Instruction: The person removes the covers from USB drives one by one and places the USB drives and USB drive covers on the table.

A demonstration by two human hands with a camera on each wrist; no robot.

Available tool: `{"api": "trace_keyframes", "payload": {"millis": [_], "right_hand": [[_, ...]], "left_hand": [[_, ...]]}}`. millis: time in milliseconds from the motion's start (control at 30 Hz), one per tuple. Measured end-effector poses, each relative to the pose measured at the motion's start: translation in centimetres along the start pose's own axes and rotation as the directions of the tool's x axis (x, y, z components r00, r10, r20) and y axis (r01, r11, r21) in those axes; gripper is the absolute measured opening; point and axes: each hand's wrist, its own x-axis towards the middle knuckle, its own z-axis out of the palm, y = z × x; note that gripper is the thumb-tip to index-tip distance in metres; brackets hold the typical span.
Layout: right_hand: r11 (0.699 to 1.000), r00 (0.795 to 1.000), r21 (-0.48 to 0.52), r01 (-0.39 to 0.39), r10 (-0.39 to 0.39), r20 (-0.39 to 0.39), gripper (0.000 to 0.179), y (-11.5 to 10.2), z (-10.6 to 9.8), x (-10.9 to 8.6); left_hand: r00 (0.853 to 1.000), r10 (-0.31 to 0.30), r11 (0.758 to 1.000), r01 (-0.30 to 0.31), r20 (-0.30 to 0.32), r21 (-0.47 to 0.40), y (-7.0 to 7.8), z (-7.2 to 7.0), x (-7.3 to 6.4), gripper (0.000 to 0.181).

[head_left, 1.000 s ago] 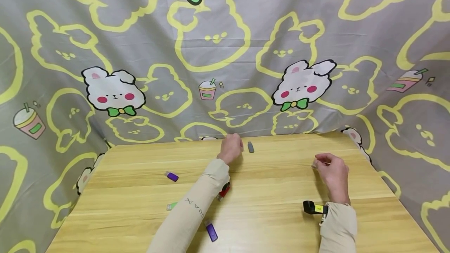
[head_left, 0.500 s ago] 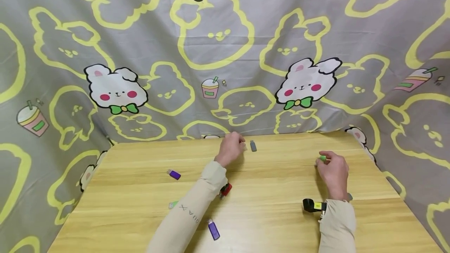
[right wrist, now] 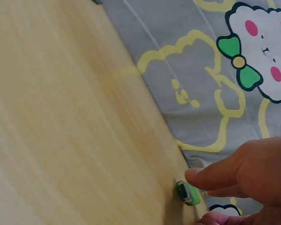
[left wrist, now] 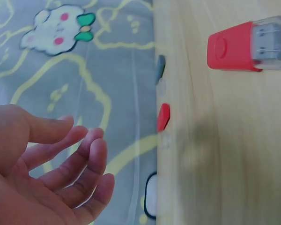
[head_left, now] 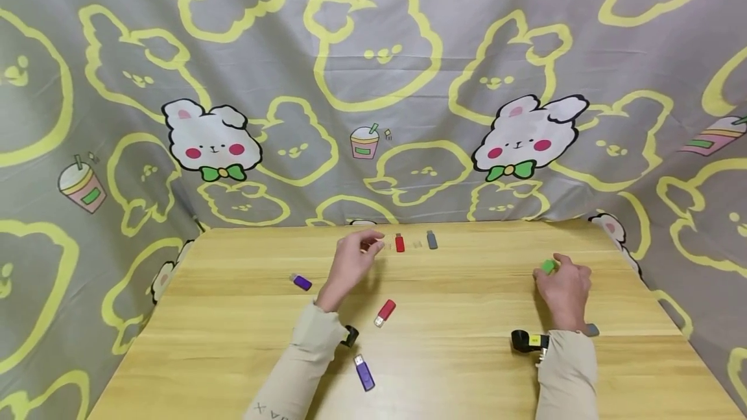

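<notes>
My left hand (head_left: pixel 350 263) hovers near the table's far edge, fingers loosely bent; nothing lies between them in the left wrist view. Just right of it stand a red USB stick (head_left: pixel 399 243) and a grey USB stick (head_left: pixel 432 240), each with a small clear cap (head_left: pixel 417 244) to its left. On the right side, my right hand (head_left: pixel 565 287) pinches a green USB stick (right wrist: pixel 189 193) between thumb and fingers, over the table. Another red USB stick (left wrist: pixel 232 47), its plug under a clear cover, lies mid-table beside the left wrist.
Purple USB sticks lie at the left (head_left: pixel 301 282) and near the front (head_left: pixel 364 373). A grey-blue USB stick (head_left: pixel 592 329) shows partly beside my right wrist. A patterned curtain (head_left: pixel 408 83) hangs behind the wooden table (head_left: pixel 455 355).
My left hand has drawn back leftward from the row, uncovering the red USB stick and the clear caps. The green USB stick has come into view in my right hand.
</notes>
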Motion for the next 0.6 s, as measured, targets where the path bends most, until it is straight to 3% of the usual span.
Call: {"api": "trace_keyframes", "payload": {"millis": [167,333,467,600], "right_hand": [[1.000,1.000,-0.007,-0.006,0.006,-0.029,0.055,0.6,0.2,0.2],[0.998,0.998,-0.037,0.047,-0.049,-0.041,0.047,0.8,0.2,0.0],[0.996,0.996,-0.037,0.080,-0.081,-0.028,0.045,0.5,-0.1,-0.1],[0.997,0.997,0.000,0.080,-0.080,-0.024,0.040,0.2,-0.6,-0.4]], "left_hand": [[0.998,-0.050,0.997,0.048,-0.046,-0.055,-0.9,-1.5,-1.3,0.018],[0.991,-0.095,0.992,0.086,-0.096,-0.093,-1.7,-2.7,-2.4,0.017],[0.988,-0.101,0.989,0.088,-0.114,-0.115,-2.0,-3.3,-2.9,0.016],[0.993,-0.074,0.990,0.062,-0.091,-0.129,-2.1,-3.5,-3.1,0.016]]}}
